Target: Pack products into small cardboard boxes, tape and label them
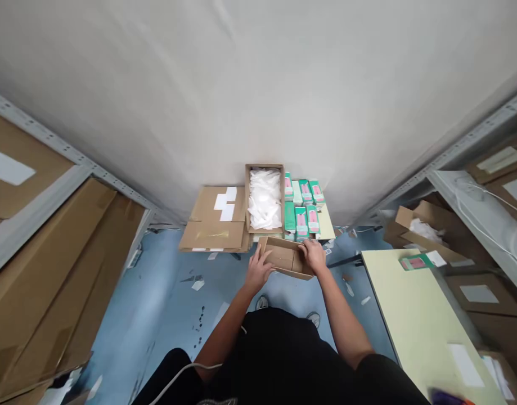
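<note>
An open, shallow cardboard box [282, 257] is held in front of my body, tilted, its bare inside showing. My left hand [258, 270] grips its left end, and my right hand [313, 255] has fingers curled over its right end. Just beyond it, on a small table, stands a larger cardboard carton [247, 198] filled with white plastic-looking packets [265, 200]. Right beside that carton are several green boxes with pink panels [301, 221], arranged in rows. To its left lie stacked brown cartons [214, 225] with white labels.
A pale yellow table [422, 320] at right bears one green box [416, 262]. Shelves with cartons line the left [55, 270] and right [480, 292]. Paper scraps [198, 285] litter the blue floor [165, 292]. A white cable [186, 368] crosses my left arm. A grey wall [258, 84] stands behind.
</note>
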Motion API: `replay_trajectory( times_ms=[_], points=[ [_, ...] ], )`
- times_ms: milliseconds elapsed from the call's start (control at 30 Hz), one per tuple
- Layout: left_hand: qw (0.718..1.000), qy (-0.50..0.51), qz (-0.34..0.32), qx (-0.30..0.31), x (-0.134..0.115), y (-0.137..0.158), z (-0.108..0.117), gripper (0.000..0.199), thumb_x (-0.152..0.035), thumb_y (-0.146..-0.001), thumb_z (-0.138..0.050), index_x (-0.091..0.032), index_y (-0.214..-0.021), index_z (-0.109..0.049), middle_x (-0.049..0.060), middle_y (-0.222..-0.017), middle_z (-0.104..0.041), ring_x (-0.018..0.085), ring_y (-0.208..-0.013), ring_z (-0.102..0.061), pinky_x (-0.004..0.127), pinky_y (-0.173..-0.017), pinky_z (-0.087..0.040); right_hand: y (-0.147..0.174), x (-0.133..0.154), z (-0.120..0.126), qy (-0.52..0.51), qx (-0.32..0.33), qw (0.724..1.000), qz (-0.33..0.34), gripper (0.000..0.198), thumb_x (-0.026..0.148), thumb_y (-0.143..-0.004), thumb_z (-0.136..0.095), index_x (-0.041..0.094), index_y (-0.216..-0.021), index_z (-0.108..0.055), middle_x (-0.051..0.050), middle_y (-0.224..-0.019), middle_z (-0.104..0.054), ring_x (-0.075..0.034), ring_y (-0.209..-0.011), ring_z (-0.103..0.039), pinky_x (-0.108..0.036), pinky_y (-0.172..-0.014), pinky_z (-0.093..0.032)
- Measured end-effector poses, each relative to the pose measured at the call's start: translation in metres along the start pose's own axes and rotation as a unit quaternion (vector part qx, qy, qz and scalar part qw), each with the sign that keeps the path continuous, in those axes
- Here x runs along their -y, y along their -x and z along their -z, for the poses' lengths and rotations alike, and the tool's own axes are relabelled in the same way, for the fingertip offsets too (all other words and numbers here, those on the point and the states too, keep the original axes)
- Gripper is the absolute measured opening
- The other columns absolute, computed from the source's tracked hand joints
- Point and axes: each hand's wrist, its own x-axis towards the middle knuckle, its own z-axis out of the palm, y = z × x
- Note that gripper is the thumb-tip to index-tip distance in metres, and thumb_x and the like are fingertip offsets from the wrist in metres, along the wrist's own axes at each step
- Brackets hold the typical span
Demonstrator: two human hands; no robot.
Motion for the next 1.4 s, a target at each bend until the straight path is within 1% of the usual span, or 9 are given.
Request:
replay_trajectory(
  times_ms=[100,200,400,667,733,833,1100,1267,1400],
  points=[
    [0.999,-0.003,0.050,0.010,0.038,0.016,0.034,0.017,-0.034,-0.096,-0.065,-0.028,-0.094,-0.081,0.007,-0.158,-0.055,0.040,-0.159,-0.026,0.059,-0.117,-0.040,-0.030,0.046,-0.018,-0.008,0.037,0.999,0.032,0.018,0.038,-0.099,-0.062,0.026,-0.105,-0.075,-0.013,-0.113,-0.076,-0.034,-0.129,-0.056,-0.046,-0.113,-0.036],
    [0.995,-0.021,0.098,0.018,0.064,0.027,0.049,0.016,-0.036,-0.095,-0.067,-0.029,-0.095,-0.082,0.006,-0.159,-0.053,0.040,-0.159,-0.028,0.058,-0.117,-0.041,-0.063,0.077,-0.028,-0.051,0.038,0.996,0.070,0.038,0.043,-0.093,-0.070,0.024,-0.127,-0.071,-0.013,-0.139,-0.068,-0.038,-0.147,-0.042,-0.052,-0.122,-0.030],
    [0.990,-0.028,0.132,0.026,0.093,0.029,0.044,0.013,-0.035,-0.092,-0.072,-0.029,-0.096,-0.083,0.007,-0.160,-0.052,0.042,-0.158,-0.028,0.060,-0.117,-0.042,-0.151,0.120,-0.043,-0.094,0.031,0.993,0.071,0.069,0.044,-0.088,-0.074,0.021,-0.150,-0.055,-0.015,-0.163,-0.045,-0.036,-0.147,-0.046,-0.046,-0.122,-0.037],
    [0.989,-0.065,0.130,-0.003,0.107,0.026,0.042,0.010,-0.029,-0.090,-0.076,-0.025,-0.097,-0.083,0.009,-0.158,-0.052,0.043,-0.158,-0.027,0.063,-0.120,-0.042,-0.238,0.175,-0.067,0.024,0.115,0.993,-0.014,0.101,0.048,-0.084,-0.079,0.022,-0.167,-0.027,-0.020,-0.172,-0.025,-0.039,-0.145,-0.046,-0.047,-0.112,-0.045],
    [0.986,-0.074,0.146,0.009,0.107,0.024,0.043,0.010,-0.029,-0.089,-0.077,-0.026,-0.097,-0.083,0.009,-0.158,-0.052,0.043,-0.158,-0.027,0.065,-0.119,-0.042,-0.246,0.182,-0.077,0.032,0.135,0.990,-0.005,0.094,0.040,-0.087,-0.076,0.021,-0.166,-0.028,-0.020,-0.167,-0.036,-0.035,-0.137,-0.055,-0.041,-0.105,-0.049],
    [0.985,-0.075,0.156,0.028,0.105,0.021,0.047,0.011,-0.030,-0.089,-0.078,-0.026,-0.097,-0.083,0.008,-0.158,-0.051,0.043,-0.158,-0.026,0.065,-0.120,-0.042,-0.253,0.183,-0.087,0.027,0.136,0.990,-0.006,0.056,0.021,-0.095,-0.060,0.017,-0.150,-0.055,-0.018,-0.139,-0.066,-0.028,-0.121,-0.067,-0.033,-0.097,-0.050],
    [0.987,-0.061,0.151,0.010,0.107,0.015,0.056,0.013,-0.030,-0.089,-0.078,-0.026,-0.100,-0.083,0.007,-0.159,-0.051,0.042,-0.159,-0.026,0.062,-0.121,-0.042,-0.259,0.159,-0.071,-0.146,-0.019,0.985,0.085,0.035,0.019,-0.092,-0.047,0.015,-0.104,-0.080,-0.013,-0.110,-0.081,-0.025,-0.101,-0.073,-0.034,-0.094,-0.055],
    [0.990,-0.040,0.131,-0.010,0.110,0.010,0.061,0.010,-0.031,-0.092,-0.075,-0.026,-0.096,-0.083,0.007,-0.157,-0.054,0.040,-0.159,-0.026,0.062,-0.124,-0.037,-0.250,0.160,-0.039,-0.243,-0.199,0.944,0.102,0.031,0.031,-0.095,-0.052,0.017,-0.093,-0.079,-0.013,-0.098,-0.082,-0.025,-0.091,-0.075,-0.037,-0.091,-0.059],
    [0.994,-0.014,0.112,-0.013,0.113,0.011,0.072,0.012,-0.030,-0.093,-0.072,-0.026,-0.095,-0.083,0.006,-0.159,-0.052,0.041,-0.160,-0.024,0.062,-0.124,-0.035,-0.209,0.178,-0.003,-0.277,-0.300,0.905,0.118,0.029,0.038,-0.098,-0.057,0.019,-0.094,-0.079,-0.010,-0.095,-0.080,-0.023,-0.091,-0.075,-0.037,-0.088,-0.061]
  ],
)
